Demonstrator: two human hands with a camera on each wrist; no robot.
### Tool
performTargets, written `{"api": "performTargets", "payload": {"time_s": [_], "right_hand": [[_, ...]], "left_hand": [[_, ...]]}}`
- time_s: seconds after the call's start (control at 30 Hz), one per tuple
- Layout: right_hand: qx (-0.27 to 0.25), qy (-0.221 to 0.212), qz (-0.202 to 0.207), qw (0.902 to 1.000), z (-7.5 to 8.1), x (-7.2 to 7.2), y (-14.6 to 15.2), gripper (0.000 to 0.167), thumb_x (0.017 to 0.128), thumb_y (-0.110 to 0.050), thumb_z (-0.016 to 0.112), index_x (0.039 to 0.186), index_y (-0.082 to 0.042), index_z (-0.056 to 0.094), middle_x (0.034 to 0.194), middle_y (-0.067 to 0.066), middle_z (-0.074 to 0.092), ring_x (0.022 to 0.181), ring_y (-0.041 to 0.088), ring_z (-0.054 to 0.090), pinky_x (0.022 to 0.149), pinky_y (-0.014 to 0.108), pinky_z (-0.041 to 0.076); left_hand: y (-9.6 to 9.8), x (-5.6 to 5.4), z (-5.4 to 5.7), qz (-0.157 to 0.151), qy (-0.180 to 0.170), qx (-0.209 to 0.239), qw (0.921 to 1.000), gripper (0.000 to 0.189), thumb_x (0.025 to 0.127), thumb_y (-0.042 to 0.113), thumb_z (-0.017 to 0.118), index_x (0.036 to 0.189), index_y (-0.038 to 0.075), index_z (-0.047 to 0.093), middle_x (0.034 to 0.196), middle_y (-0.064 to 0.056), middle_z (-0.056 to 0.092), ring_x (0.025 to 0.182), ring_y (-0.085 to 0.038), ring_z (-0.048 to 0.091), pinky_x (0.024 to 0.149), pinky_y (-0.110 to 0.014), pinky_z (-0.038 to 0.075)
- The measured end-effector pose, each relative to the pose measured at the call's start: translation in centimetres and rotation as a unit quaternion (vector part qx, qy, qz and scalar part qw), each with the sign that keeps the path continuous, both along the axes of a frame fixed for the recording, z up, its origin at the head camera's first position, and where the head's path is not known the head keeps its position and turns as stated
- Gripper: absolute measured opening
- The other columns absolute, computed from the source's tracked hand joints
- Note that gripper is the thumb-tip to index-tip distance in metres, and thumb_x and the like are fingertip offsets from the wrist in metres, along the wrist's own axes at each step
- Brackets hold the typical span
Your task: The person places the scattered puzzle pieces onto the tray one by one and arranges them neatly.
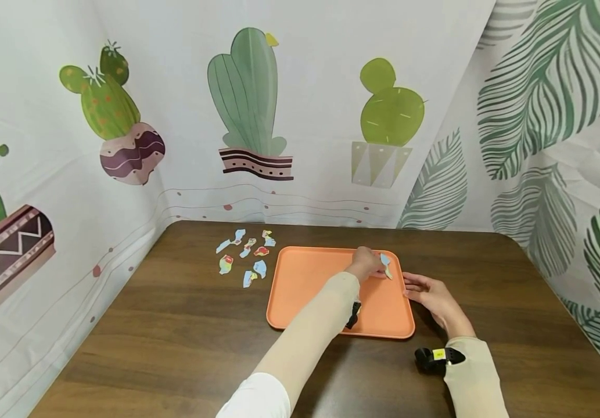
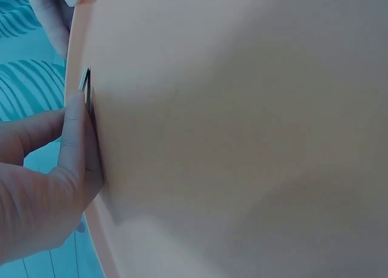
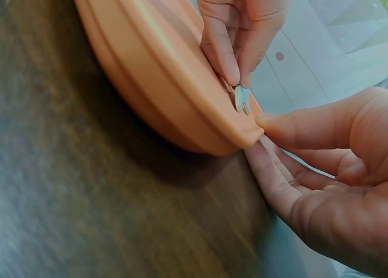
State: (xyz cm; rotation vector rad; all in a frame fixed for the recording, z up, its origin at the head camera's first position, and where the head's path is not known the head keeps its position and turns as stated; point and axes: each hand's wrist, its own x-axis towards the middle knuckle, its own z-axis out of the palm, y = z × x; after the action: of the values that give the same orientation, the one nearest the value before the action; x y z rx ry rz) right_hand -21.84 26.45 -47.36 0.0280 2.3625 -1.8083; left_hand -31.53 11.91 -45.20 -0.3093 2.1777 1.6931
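Observation:
My left hand [image 1: 366, 263] reaches across the orange tray [image 1: 315, 284] to its far right part. It pinches a small pale-blue, irregular jigsaw piece [image 1: 386, 267] by its edge. In the left wrist view the piece [image 2: 88, 84] shows nearly edge-on, close to the tray surface; in the right wrist view it is tilted just inside the rim. My right hand [image 1: 433, 296] grips the tray's right edge, with the thumb [image 3: 303, 128] on the rim and fingers under it.
Several loose jigsaw pieces [image 1: 225, 265] lie on the brown wooden table [image 1: 174, 337], left of the tray. A cloth backdrop [image 1: 320, 87] printed with cacti and leaves rises behind the table.

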Motion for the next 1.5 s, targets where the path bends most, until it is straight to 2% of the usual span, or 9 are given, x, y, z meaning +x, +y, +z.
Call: {"api": "performTargets", "payload": {"time_s": [0.17,0.3,0.5,0.63,0.87,1.0,1.17,1.3,1.5], "right_hand": [[0.005,0.000,0.000,1.0000,0.1,0.1,0.0,0.054,0.094,-0.002,0.058,0.142,0.011,0.037,0.133,0.032,0.047,0.102,0.009,0.059,0.085,0.023,0.054],[0.008,0.001,0.000,1.0000,0.1,0.1,0.1,0.054,0.094,-0.002,0.058,0.142,0.011,0.036,0.134,0.032,0.047,0.102,0.008,0.059,0.085,0.023,0.054],[-0.001,0.003,0.001,1.0000,-0.1,0.0,0.1,0.054,0.094,0.000,0.058,0.142,0.012,0.036,0.132,0.032,0.048,0.097,0.002,0.059,0.084,0.020,0.053],[0.006,0.005,-0.001,1.0000,0.0,-0.1,0.0,0.054,0.094,-0.001,0.059,0.141,0.012,0.037,0.132,0.031,0.049,0.097,0.002,0.058,0.084,0.020,0.054],[0.007,0.000,0.000,1.0000,0.0,0.1,-0.1,0.055,0.094,-0.001,0.059,0.142,0.011,0.036,0.132,0.032,0.048,0.098,0.004,0.059,0.084,0.021,0.054],[0.009,-0.001,0.000,1.0000,0.0,0.1,-0.1,0.055,0.094,-0.003,0.060,0.142,0.011,0.036,0.133,0.032,0.048,0.100,0.006,0.058,0.085,0.021,0.054],[0.004,0.005,0.001,1.0000,0.1,0.0,0.0,0.055,0.093,-0.002,0.059,0.142,0.012,0.036,0.133,0.032,0.047,0.097,0.002,0.058,0.084,0.020,0.053],[0.008,0.001,0.002,1.0000,0.1,0.1,0.0,0.055,0.094,-0.003,0.060,0.142,0.011,0.036,0.132,0.032,0.048,0.101,0.007,0.059,0.085,0.021,0.053],[0.013,-0.001,0.003,0.9999,0.1,0.3,0.1,0.056,0.093,-0.004,0.061,0.142,0.011,0.037,0.132,0.031,0.048,0.105,0.013,0.059,0.086,0.023,0.054]], "left_hand": [[0.2,-0.6,-0.3,0.000,-0.005,-0.016,0.9999,0.022,0.080,-0.010,0.071,0.101,-0.004,0.067,0.078,-0.014,0.064,0.066,-0.029,0.070,0.059,-0.035,0.060],[-0.1,-0.5,0.0,-0.003,0.001,-0.020,0.9998,0.015,0.081,-0.009,0.070,0.095,-0.006,0.066,0.076,-0.014,0.063,0.067,-0.029,0.070,0.060,-0.035,0.060],[-1.4,0.6,1.0,-0.017,0.020,0.034,0.9991,0.013,0.085,-0.009,0.067,0.098,-0.007,0.065,0.080,-0.015,0.065,0.081,-0.032,0.070,0.072,-0.038,0.060],[-2.9,0.6,1.7,-0.039,0.037,0.069,0.9962,0.020,0.087,-0.009,0.064,0.106,-0.009,0.064,0.087,-0.018,0.066,0.090,-0.035,0.068,0.080,-0.041,0.058],[-6.3,-0.4,2.8,-0.074,0.041,0.129,0.9881,0.029,0.090,-0.006,0.061,0.118,-0.013,0.058,0.101,-0.021,0.067,0.105,-0.041,0.061,0.091,-0.046,0.053],[-8.3,-0.8,3.6,-0.077,0.049,0.150,0.9844,0.028,0.090,-0.006,0.061,0.117,-0.011,0.060,0.103,-0.021,0.067,0.110,-0.042,0.059,0.095,-0.046,0.051],[-11.0,-1.2,4.7,-0.066,0.056,0.147,0.9854,0.030,0.089,-0.005,0.064,0.118,-0.009,0.061,0.108,-0.021,0.066,0.111,-0.040,0.059,0.098,-0.046,0.049],[-14.0,-1.3,5.0,-0.060,0.072,0.138,0.9860,0.030,0.089,-0.003,0.064,0.120,-0.007,0.061,0.116,-0.024,0.062,0.111,-0.040,0.059,0.100,-0.047,0.047],[-19.2,-1.3,5.3,-0.020,0.091,0.126,0.9876,0.031,0.090,-0.004,0.063,0.121,-0.007,0.061,0.119,-0.023,0.060,0.111,-0.037,0.060,0.098,-0.042,0.049]]}}
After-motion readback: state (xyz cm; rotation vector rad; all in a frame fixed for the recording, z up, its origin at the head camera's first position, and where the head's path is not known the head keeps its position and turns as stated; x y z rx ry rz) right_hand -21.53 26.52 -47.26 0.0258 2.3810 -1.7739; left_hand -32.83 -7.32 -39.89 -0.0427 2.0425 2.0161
